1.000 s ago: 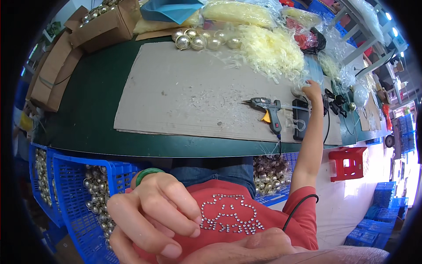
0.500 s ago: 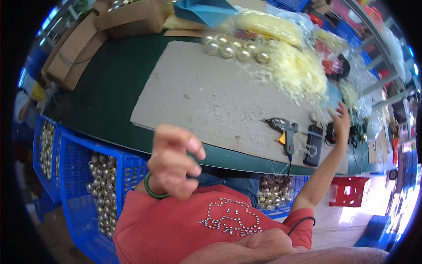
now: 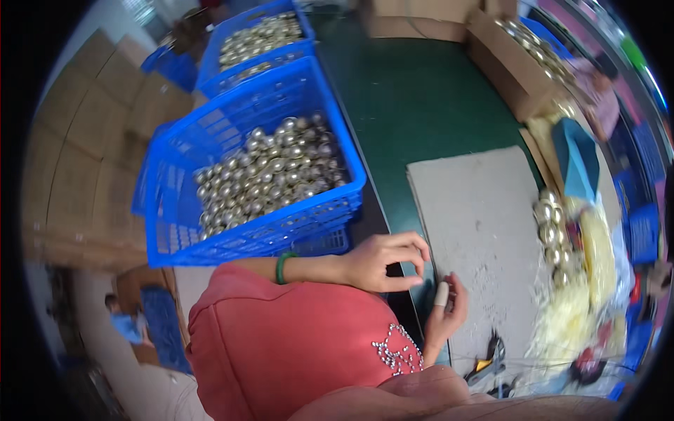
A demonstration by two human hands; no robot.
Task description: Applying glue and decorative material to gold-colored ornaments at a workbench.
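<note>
My left hand [image 3: 387, 262], with a green bangle [image 3: 282, 268] at its wrist, hovers by the front edge of the green table [image 3: 449, 91]. Its fingers are loosely bent and apart, holding nothing. Close by, over the near edge of the grey cardboard sheet [image 3: 484, 203], my right hand [image 3: 447, 312] has its fingers apart and nothing visible in them. One of its fingertips wears a pale cover. The black hot glue gun [image 3: 495, 356] with an orange trigger lies on the sheet beyond my right hand. Shiny gold balls [image 3: 554, 231] sit in a cluster along the sheet's far side.
At my left stands a blue plastic crate [image 3: 168, 231] of gold balls, with another blue crate [image 3: 263, 38] behind it. Cardboard boxes [image 3: 502, 67] stand at the table's far end. Pale yellow shreds [image 3: 565, 316] and a blue folded sheet [image 3: 576, 165] line the right. Another person [image 3: 604, 102] is at the upper right.
My view has swung left, bringing the ball crates into the middle. My right hand has come from beside the glue gun and black box toward my left hand.
</note>
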